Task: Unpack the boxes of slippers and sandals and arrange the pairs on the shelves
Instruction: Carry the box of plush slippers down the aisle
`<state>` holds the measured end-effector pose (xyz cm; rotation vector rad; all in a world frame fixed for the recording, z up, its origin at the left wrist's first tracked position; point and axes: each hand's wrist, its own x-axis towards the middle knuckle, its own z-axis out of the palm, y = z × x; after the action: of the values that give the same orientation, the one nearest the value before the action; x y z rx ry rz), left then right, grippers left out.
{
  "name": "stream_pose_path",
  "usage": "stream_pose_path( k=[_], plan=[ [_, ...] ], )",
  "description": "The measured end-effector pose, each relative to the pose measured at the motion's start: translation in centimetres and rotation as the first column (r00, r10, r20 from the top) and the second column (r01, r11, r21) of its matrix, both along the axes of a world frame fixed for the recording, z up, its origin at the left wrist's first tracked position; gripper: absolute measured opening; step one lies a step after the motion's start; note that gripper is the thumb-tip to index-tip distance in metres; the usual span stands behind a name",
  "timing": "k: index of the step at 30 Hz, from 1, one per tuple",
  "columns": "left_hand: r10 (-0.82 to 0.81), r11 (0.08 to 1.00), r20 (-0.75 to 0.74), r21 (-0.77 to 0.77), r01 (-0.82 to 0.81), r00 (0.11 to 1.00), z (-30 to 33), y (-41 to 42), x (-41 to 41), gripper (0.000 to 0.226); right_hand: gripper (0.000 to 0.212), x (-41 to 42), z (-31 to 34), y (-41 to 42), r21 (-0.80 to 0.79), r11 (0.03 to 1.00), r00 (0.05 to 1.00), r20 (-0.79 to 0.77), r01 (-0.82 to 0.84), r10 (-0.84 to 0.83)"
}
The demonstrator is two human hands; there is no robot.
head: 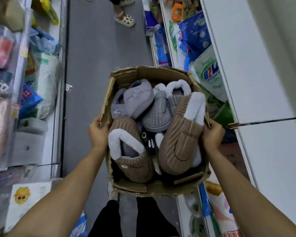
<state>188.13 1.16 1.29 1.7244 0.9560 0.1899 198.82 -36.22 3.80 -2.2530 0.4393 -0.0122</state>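
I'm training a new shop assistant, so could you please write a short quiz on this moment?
1. True or false: both hands grip the cardboard box.
2. Which slippers lie nearest the carrier? A. brown ribbed B. red C. yellow
3. Fill in: the left hand holds the box's ____ side wall.

Key:
1. True; the right hand grips the opposite wall.
2. A, the brown slippers; the grey slippers lie farther away.
3. Left.

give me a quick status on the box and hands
Left hand and right hand each grip a side of the cardboard box. Brown and grey slippers still inside. Another person's feet ahead in aisle.
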Motion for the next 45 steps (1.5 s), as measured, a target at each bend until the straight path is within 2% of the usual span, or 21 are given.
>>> stream_pose_path(
  k=[2, 4, 7, 11, 14, 18, 22, 26, 28, 30, 33, 37, 41, 45],
  plan=[
    [-0.019, 0.999, -0.020, 0.044, 0.020, 1.000, -0.8, 0.1, 0.2, 0.029, 0.051, 0.3, -0.6, 0.1, 0.043, 0.999, 1.000, 0.003, 0.009, -0.009],
    [-0.044, 0.996, -0.032, 0.071, 0.046, 0.999, -1.0, 0.0, 0.0, 0.026, 0.053, 0.3, -0.7, -0.1, 0.046, 0.999, 1.000, -0.004, 0.015, -0.015],
    [-0.053, 0.995, -0.008, 0.080, 0.054, 0.999, 0.3, 0.0, 0.2, 0.021, 0.041, 0.3, -0.2, -0.8, 0.055, 0.998, 1.000, 0.004, 0.003, -0.003],
    [-0.001, 0.994, -0.026, 0.105, 0.003, 1.000, 1.0, 0.7, 0.3, 0.030, 0.016, 0.3, 0.2, -0.8, 0.093, 0.995, 0.999, 0.045, -0.030, 0.026],
    [-0.002, 0.994, -0.061, 0.113, 0.009, 0.998, -0.5, 1.7, 0.7, 0.026, 0.018, 0.8, -0.2, -0.2, 0.062, 0.994, 0.995, 0.048, -0.091, 0.088],
    [-0.075, 0.989, -0.125, 0.118, 0.090, 0.989, -2.1, 3.4, 0.3, 0.020, 0.015, 1.2, -0.5, -0.9, 0.015, 0.988, 0.987, -0.027, -0.155, 0.155],
    [-0.204, 0.962, -0.181, 0.146, 0.231, 0.962, 0.1, 3.4, 0.1, 0.022, 0.034, -0.2, 0.8, -1.3, 0.027, 0.969, 0.959, -0.140, -0.247, 0.248],
    [-0.296, 0.934, -0.264, 0.122, 0.337, 0.918, 1.5, 4.0, 0.9, 0.019, 0.046, -1.7, 2.6, -1.4, 0.080, 0.969, 0.954, -0.174, -0.233, 0.244],
    [-0.304, 0.941, -0.205, 0.087, 0.327, 0.930, 3.0, 4.2, 1.2, 0.030, 0.049, -2.6, 3.4, -1.4, 0.109, 0.972, 0.959, -0.175, -0.209, 0.225],
    [-0.311, 0.943, -0.084, 0.096, 0.318, 0.947, 5.4, 3.8, 1.4, 0.038, 0.048, -3.9, 4.4, -1.3, 0.132, 0.976, 0.968, -0.156, -0.175, 0.195],
    [-0.376, 0.915, 0.068, 0.184, 0.359, 0.924, 9.4, 2.8, 1.7, 0.032, 0.047, -6.0, 6.5, -0.9, 0.132, 0.980, 0.977, -0.136, -0.149, 0.167],
    [-0.623, 0.767, 0.157, 0.313, 0.560, 0.766, 15.0, 0.5, 1.7, 0.036, 0.042, -9.9, 10.7, 0.7, 0.076, 0.977, 0.979, -0.006, -0.200, 0.201],
    [-0.824, 0.567, 0.210, 0.331, 0.755, 0.526, 19.9, -2.7, 0.7, 0.031, 0.033, -14.7, 16.3, 3.4, 0.067, 0.985, 0.977, 0.160, -0.156, 0.144],
    [-0.926, 0.359, 0.241, 0.321, 0.876, 0.291, 22.7, -5.3, -1.9, 0.030, 0.027, -21.0, 21.1, 5.6, 0.121, 0.990, 0.965, 0.257, -0.079, 0.046]
  ],
)
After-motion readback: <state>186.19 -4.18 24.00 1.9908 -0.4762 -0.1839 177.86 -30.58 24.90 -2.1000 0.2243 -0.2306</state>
